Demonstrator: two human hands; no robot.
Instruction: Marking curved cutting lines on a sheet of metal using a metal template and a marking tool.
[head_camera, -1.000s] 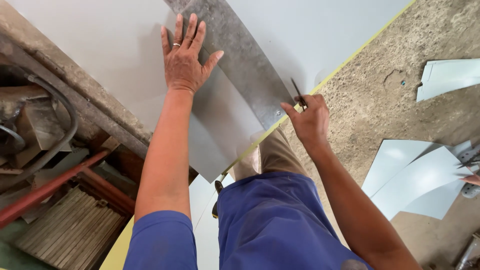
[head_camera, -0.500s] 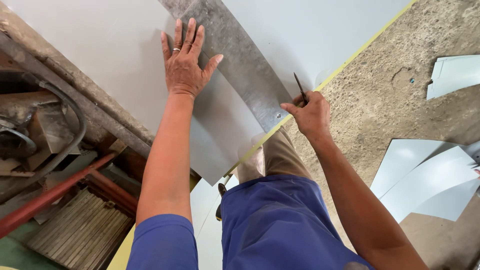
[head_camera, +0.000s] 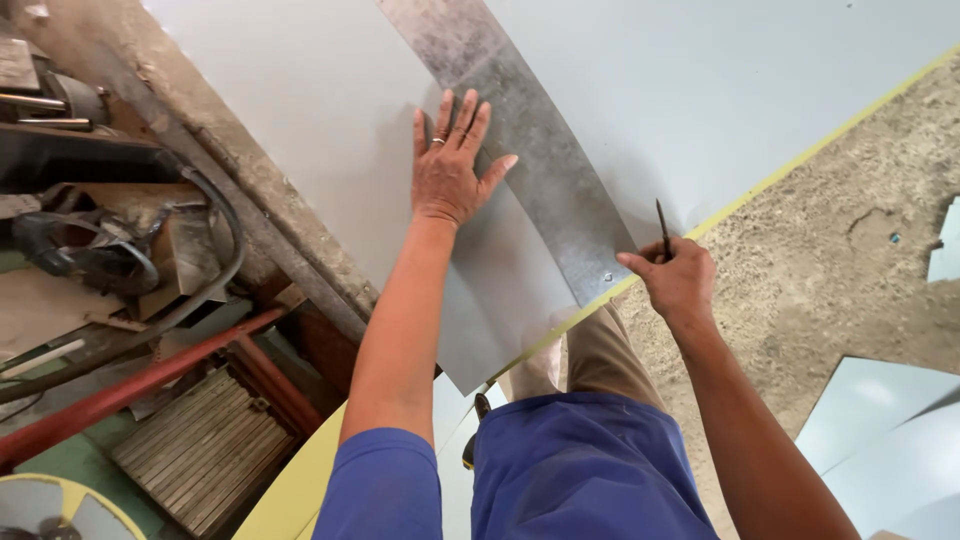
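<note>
Two hands: left hand (head_camera: 452, 172) flat on curved metal template (head_camera: 530, 150), right hand (head_camera: 678, 278) gripping scriber (head_camera: 662, 228).

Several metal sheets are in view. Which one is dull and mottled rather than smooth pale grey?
The curved metal strip lying on the large pale sheet, beside the left hand; the others are smooth and light.

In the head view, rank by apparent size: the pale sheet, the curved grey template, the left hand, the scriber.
1. pale sheet
2. curved grey template
3. left hand
4. scriber, partly hidden in the right hand, so only its visible part counts.
</note>
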